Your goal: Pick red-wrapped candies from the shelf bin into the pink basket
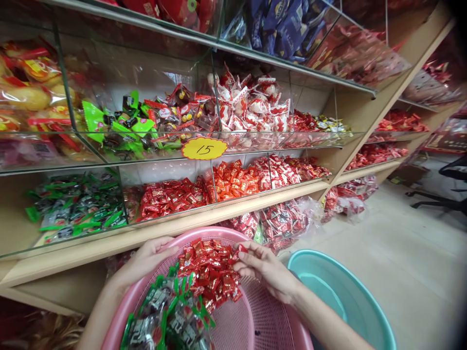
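At 6 o'clock in view, pink basket (204,232); inside, red candies (206,267) at its 12, green-edged packets (171,316) at its 8. Left hand (155,253) at its 10, fingers clamped on rim. Right hand (262,270) at its 1, thumb and fingertips pinching one red-wrapped candy (241,249). Teal tub (353,287) just beside, 3 o'clock.

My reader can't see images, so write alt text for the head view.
A person's right hand pinches a small red packet over a pink basket holding red packets and green packets, the left hand at its rim. Behind are shelves of wrapped goods with a yellow tag reading 15; a teal tub is at right.
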Motion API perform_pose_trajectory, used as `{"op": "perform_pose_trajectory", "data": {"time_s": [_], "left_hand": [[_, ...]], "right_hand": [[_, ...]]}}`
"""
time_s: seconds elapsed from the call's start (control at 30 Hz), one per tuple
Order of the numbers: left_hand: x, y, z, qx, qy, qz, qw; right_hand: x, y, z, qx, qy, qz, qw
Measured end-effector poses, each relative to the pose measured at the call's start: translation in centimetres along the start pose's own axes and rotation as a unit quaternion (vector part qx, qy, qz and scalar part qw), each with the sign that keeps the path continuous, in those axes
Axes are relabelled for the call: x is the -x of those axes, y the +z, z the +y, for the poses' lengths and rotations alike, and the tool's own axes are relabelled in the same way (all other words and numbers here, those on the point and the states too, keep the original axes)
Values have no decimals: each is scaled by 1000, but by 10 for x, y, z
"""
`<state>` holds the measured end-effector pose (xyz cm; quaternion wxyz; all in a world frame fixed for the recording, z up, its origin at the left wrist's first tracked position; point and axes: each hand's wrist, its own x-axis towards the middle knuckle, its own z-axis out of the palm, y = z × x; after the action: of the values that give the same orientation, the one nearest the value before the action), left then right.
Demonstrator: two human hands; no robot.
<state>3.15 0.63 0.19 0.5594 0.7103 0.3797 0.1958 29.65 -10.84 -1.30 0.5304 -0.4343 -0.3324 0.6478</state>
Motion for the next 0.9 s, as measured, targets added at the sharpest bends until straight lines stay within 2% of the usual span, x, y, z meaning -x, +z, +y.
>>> {"op": "perform_pose_trajectory", "data": {"time_s": [0.17,0.4,0.6,0.7,0.9], "left_hand": [[-6,3,1,-21,7,10,1000],[-7,4,2,-26,16,2,1000],[-5,3,2,4,11,-24,1000],[-6,1,0,-5,16,-14,1000],[-7,-1,-3,-40,20,1,999]], "right_hand": [[1,-2,-1,-76,15,40,996],[7,-6,2,12,-75,36,996],[11,-5,0,67,-109,32,991],[12,-4,-2,87,-130,48,987],[12,-7,2,63,-83,47,993]]}}
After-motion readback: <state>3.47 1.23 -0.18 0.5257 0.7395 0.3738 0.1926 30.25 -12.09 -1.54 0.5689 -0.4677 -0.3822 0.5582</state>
